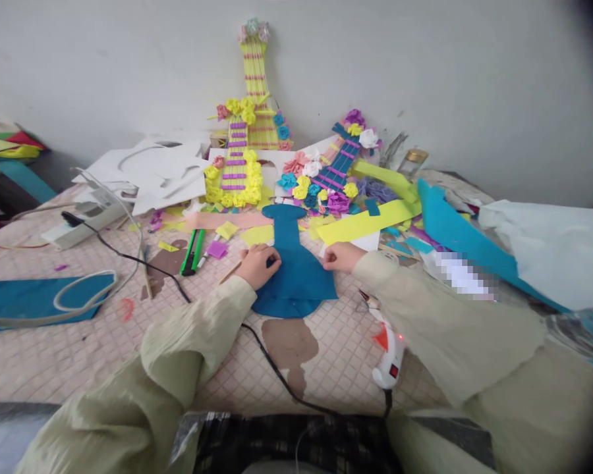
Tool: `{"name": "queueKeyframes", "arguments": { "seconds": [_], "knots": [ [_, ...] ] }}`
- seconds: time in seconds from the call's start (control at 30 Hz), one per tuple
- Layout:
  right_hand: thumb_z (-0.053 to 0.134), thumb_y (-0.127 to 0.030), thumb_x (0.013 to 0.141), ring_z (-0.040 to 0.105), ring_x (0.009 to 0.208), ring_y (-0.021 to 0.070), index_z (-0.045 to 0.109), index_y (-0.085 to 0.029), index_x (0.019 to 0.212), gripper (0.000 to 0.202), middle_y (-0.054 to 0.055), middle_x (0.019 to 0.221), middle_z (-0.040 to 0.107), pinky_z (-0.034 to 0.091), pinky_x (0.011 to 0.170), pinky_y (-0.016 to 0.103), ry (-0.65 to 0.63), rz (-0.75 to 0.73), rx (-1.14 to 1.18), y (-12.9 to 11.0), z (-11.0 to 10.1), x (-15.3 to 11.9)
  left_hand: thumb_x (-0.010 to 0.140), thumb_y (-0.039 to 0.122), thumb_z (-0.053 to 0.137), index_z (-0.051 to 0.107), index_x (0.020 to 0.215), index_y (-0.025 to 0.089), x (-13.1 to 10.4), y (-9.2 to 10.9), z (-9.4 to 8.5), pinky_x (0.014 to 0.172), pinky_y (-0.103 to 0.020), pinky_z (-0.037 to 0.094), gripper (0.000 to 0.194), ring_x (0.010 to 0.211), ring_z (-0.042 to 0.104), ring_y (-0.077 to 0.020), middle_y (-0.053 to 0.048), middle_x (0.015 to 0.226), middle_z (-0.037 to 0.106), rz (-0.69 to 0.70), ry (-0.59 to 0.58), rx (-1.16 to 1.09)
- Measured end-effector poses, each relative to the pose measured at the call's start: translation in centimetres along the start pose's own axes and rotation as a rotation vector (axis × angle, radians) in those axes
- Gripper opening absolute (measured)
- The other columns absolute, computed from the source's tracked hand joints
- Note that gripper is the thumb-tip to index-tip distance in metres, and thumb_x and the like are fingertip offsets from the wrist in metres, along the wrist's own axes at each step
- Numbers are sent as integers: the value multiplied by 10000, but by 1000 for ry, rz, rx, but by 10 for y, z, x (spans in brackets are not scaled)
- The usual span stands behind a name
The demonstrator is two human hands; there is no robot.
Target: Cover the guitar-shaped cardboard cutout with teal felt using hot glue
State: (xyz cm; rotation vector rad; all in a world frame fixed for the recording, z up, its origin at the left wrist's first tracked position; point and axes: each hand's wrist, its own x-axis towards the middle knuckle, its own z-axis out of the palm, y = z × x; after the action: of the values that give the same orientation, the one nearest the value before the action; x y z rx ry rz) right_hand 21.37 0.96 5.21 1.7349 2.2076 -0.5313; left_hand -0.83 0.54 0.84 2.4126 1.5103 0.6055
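Note:
A dark blue guitar-shaped cutout (296, 283) lies flat on the table before me, its narrow neck pointing away. A straight-edged flap of the same blue stands out at its lower right. On its left edge my left hand (258, 266) rests with curled fingers, thumb and forefinger closed at the blue material. My right hand (344, 257) pinches the opposite edge near the cutout's waist. Beside my right forearm lies a white hot glue gun (390, 362) with an orange trigger and a lit red light, its nozzle pointing away from me.
Decorated guitar shapes with paper flowers (234, 164) lean at the wall. A green utility knife (192, 252) lies left of my hand. A white power strip (84, 224), a blue strip (34, 299), yellow paper (370, 222) and white scraps surround the work. The black cord (281, 378) crosses in front.

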Motion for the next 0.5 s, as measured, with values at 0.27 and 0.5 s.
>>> {"name": "queueKeyframes", "arguments": {
  "seconds": [0.27,0.5],
  "knots": [
    [488,-300,851,576,842,152,562,-142,995,226,50,989,589,485,736,348,15,-4,13,5,5,8,767,251,493,596,732,186,1,-3,3,746,-331,345,126,818,514,-189,-28,804,596,12,8,-23],
    [490,-303,850,579,831,148,565,-137,979,223,48,966,595,485,730,346,56,-16,43,6,6,7,771,258,478,589,729,180,1,-3,3,760,-340,357,141,806,508,-190,-38,802,587,17,10,-24]
  ]
}}
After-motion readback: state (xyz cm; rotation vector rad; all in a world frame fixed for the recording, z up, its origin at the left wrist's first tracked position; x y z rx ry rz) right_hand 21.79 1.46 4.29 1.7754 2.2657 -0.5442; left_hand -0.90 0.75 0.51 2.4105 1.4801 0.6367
